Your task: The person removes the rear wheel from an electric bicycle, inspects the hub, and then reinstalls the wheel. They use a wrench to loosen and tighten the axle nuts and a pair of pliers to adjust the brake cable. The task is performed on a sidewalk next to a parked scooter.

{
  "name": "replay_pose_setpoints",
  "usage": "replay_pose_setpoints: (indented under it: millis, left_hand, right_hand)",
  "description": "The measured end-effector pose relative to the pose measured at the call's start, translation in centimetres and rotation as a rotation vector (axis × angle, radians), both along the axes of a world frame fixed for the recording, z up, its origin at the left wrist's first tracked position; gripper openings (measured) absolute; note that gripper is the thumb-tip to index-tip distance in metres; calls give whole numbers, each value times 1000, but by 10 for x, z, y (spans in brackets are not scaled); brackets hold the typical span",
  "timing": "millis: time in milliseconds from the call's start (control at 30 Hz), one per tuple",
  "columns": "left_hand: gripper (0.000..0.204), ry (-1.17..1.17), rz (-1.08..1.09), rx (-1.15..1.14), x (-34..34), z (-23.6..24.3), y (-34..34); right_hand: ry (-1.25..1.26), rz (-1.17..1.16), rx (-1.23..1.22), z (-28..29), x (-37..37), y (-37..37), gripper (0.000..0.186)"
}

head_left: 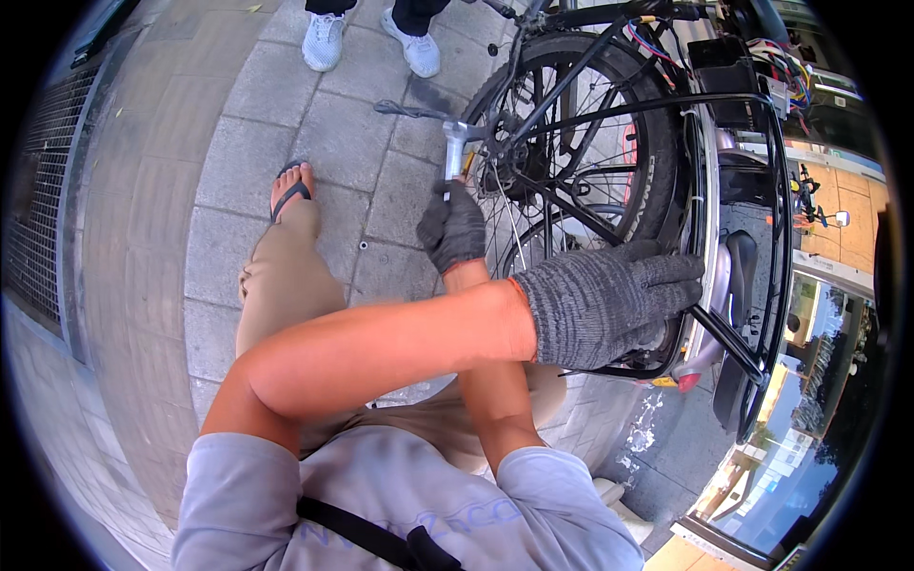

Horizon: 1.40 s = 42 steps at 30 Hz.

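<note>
My right hand [453,228], in a grey knit glove, closes round a silver tool [456,150] with a T-shaped, hammer-like head. That head lies close to the hub [519,157] of a bike's spoked wheel; whether they touch is unclear. A dark, narrow bar [405,110] sticks out to the left of the tool's head. My left arm crosses over the right one. Also gloved, my left hand [614,303] lies flat with fingers stretched toward the silver fender edge [703,219], beside the black tyre [657,171]. It covers part of the wheel and frame.
A black tubular rack [776,238] runs along the bike's right side. Loose coloured wires [785,71] hang near a black box [719,76]. Another person's white shoes [324,43] stand on the grey paving [257,105]. A metal grating [43,190] lies at the far left.
</note>
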<state>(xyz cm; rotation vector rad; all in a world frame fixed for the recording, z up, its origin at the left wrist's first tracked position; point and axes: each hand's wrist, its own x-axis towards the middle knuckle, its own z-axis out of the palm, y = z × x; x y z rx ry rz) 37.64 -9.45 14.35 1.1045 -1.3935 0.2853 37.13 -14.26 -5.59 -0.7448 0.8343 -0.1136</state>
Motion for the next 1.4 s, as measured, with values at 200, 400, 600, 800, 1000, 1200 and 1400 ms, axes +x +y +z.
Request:
replay_pose_setpoints:
  millis: [200, 400, 600, 800, 1000, 1200, 1400]
  left_hand:
    - [43, 44, -61, 6, -6, 4, 1]
    - [45, 57, -79, 10, -6, -1, 6]
    - [46, -19, -46, 20, -2, -2, 1]
    - [44, -16, -23, 60, -6, -2, 3]
    - [46, 58, -60, 42, -10, 1, 1]
    - [45, -23, -10, 59, -5, 1, 4]
    - [37, -7, -34, 55, -6, 3, 5]
  right_hand:
    - [81, -148, 77, -11, -16, -7, 30]
    - [58, -113, 117, -17, -32, -11, 25]
    - [306, -73, -109, -15, -32, 6, 25]
    - [519, 399, -1433, -67, -75, 36, 35]
    - [580, 155, -1377, -64, -57, -12, 35]
    - [532, 114, -740, -46, -10, -24, 36]
    - [578, 132, -1380, -78, -56, -13, 40]
